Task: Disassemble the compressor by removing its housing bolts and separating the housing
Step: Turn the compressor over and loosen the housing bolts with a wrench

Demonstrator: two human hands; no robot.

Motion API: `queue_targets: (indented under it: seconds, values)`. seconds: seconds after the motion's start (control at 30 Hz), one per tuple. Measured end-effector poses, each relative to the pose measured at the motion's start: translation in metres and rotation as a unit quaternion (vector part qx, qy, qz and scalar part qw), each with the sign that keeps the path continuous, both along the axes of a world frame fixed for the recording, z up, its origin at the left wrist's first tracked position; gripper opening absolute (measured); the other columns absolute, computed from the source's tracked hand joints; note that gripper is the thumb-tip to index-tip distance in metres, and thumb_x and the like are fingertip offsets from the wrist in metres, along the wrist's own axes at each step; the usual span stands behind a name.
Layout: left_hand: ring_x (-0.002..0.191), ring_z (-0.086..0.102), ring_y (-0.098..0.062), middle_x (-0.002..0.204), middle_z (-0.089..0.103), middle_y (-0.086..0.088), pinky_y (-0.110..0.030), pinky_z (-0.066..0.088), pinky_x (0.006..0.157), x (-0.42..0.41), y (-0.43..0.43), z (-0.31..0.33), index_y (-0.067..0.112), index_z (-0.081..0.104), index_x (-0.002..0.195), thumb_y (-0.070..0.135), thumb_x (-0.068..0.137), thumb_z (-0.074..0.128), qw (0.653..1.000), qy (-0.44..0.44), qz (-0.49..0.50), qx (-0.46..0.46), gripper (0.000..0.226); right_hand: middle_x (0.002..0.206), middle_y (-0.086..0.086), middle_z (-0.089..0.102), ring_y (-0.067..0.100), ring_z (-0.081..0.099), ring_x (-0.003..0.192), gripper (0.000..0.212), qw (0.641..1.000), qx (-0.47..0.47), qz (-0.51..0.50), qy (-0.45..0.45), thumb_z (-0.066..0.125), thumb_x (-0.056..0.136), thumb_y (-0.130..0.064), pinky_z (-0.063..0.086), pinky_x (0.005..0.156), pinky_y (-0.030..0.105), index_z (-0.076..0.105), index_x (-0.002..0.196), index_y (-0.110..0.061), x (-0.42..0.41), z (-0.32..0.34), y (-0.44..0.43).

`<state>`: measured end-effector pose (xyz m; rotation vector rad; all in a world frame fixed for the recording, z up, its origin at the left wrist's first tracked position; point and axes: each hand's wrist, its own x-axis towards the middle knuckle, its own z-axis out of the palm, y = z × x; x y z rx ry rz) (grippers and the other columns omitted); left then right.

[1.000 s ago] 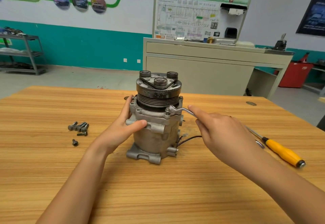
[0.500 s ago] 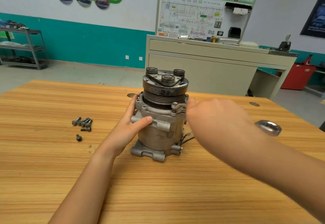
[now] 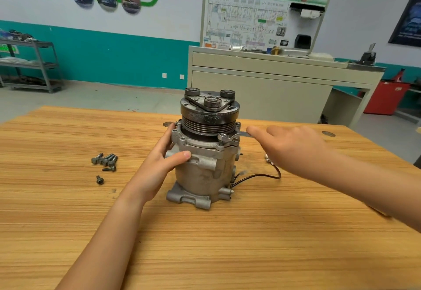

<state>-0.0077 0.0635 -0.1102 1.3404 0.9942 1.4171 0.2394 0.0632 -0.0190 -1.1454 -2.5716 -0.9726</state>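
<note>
The left hand is gripping the compressor and should be bracing it firmly, while the right hand (open, empty) is reaching for the wrench.

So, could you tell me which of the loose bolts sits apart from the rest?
The single bolt nearest the person, lying alone; the other bolts are bunched together just beyond it, left of the compressor.

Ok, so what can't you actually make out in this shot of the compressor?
Head view only.
- Blurred by motion: right hand; whether it grips the wrench is unclear.
- Rear bolts of the compressor: hidden by its own body.
- End of the wire: behind the right hand.
- Too small: loose bolts, overlapping, uncountable.
</note>
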Motion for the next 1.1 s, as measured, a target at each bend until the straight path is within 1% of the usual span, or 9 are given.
queue_targets:
  seconds: [0.07,0.17,0.33,0.43,0.5,0.57,0.67,0.8,1.1]
  values:
    - [0.130,0.043,-0.012,0.143,0.042,0.012,-0.039,0.036,0.109,-0.001,0.000,0.000,0.036,0.025,0.146,0.029,0.063,0.070,1.000,-0.008,-0.003,-0.001,0.095,0.048,0.011,0.051,0.023,0.044,0.034,0.025,0.996,0.025,0.045,0.070,0.074,0.065,0.010,0.031,0.039,0.022,0.065,0.086,0.001,0.000,-0.013,0.028]
    - [0.129,0.043,-0.010,0.144,0.041,0.013,-0.036,0.037,0.108,-0.002,-0.001,0.001,0.036,0.025,0.146,0.028,0.065,0.069,1.000,-0.001,-0.011,-0.009,0.093,0.063,0.010,0.061,0.025,0.054,0.053,0.006,0.956,0.002,0.051,0.288,0.060,0.086,0.000,0.040,0.054,0.030,0.064,0.090,-0.001,-0.003,-0.040,0.058]
    - [0.111,0.048,0.008,0.127,0.050,0.019,-0.022,0.044,0.094,0.014,-0.018,0.012,0.039,0.044,0.126,0.021,0.084,0.065,0.963,0.104,0.215,0.122,0.050,0.060,-0.009,0.050,0.000,0.051,0.053,0.020,0.689,-0.124,0.068,0.711,0.043,0.096,-0.017,0.044,0.049,0.017,0.054,0.091,-0.032,0.001,-0.072,0.051]
    - [0.096,0.054,0.004,0.108,0.057,0.012,-0.016,0.045,0.087,0.031,-0.036,0.047,0.027,0.059,0.111,0.023,0.086,0.057,0.846,0.273,0.223,0.400,0.026,0.055,-0.009,0.048,0.000,0.049,0.047,0.023,0.579,-0.219,0.066,0.783,0.042,0.097,-0.016,0.044,0.045,0.016,0.057,0.093,-0.032,-0.008,-0.084,0.044]
    - [0.097,0.060,-0.016,0.112,0.062,-0.006,-0.032,0.049,0.083,0.038,-0.036,0.078,0.016,0.069,0.105,0.020,0.085,0.054,0.693,0.489,0.163,0.504,0.025,0.055,-0.006,0.047,0.001,0.048,0.046,0.021,0.543,-0.258,0.056,0.797,0.042,0.097,-0.015,0.044,0.045,0.017,0.058,0.096,-0.029,-0.014,-0.095,0.038]
    - [0.118,0.052,-0.028,0.135,0.053,-0.005,-0.055,0.040,0.093,0.040,-0.028,0.103,0.022,0.070,0.106,0.023,0.082,0.057,0.548,0.686,0.119,0.463,0.027,0.054,-0.004,0.046,0.002,0.047,0.045,0.020,0.525,-0.280,0.054,0.802,0.042,0.097,-0.014,0.044,0.044,0.017,0.058,0.098,-0.026,-0.019,-0.104,0.033]
    - [0.143,0.005,-0.013,0.154,0.020,0.015,-0.064,0.004,0.109,0.032,-0.015,0.120,0.038,0.055,0.124,0.032,0.092,0.049,0.474,0.821,0.040,0.316,0.034,0.053,-0.005,0.046,0.003,0.046,0.046,0.021,0.522,-0.298,0.068,0.797,0.043,0.097,-0.014,0.043,0.044,0.018,0.058,0.095,-0.027,-0.020,-0.108,0.032]
    - [0.141,0.016,-0.012,0.145,0.040,0.011,-0.064,0.006,0.107,0.039,-0.005,0.130,0.028,0.068,0.106,0.026,0.090,0.054,0.502,0.781,-0.012,0.371,0.021,0.054,-0.004,0.046,0.004,0.046,0.048,0.021,0.523,-0.305,0.085,0.791,0.043,0.097,-0.014,0.043,0.045,0.018,0.059,0.095,-0.028,-0.020,-0.109,0.032]
    - [0.134,-0.004,0.002,0.152,0.022,0.014,-0.056,0.005,0.110,0.042,0.006,0.132,0.024,0.066,0.101,0.045,0.092,0.043,0.505,0.819,-0.015,0.271,0.033,0.049,-0.006,0.049,0.003,0.049,0.047,0.022,0.565,-0.312,0.101,0.757,0.042,0.097,-0.017,0.047,0.050,0.020,0.055,0.099,-0.035,-0.023,-0.122,0.025]
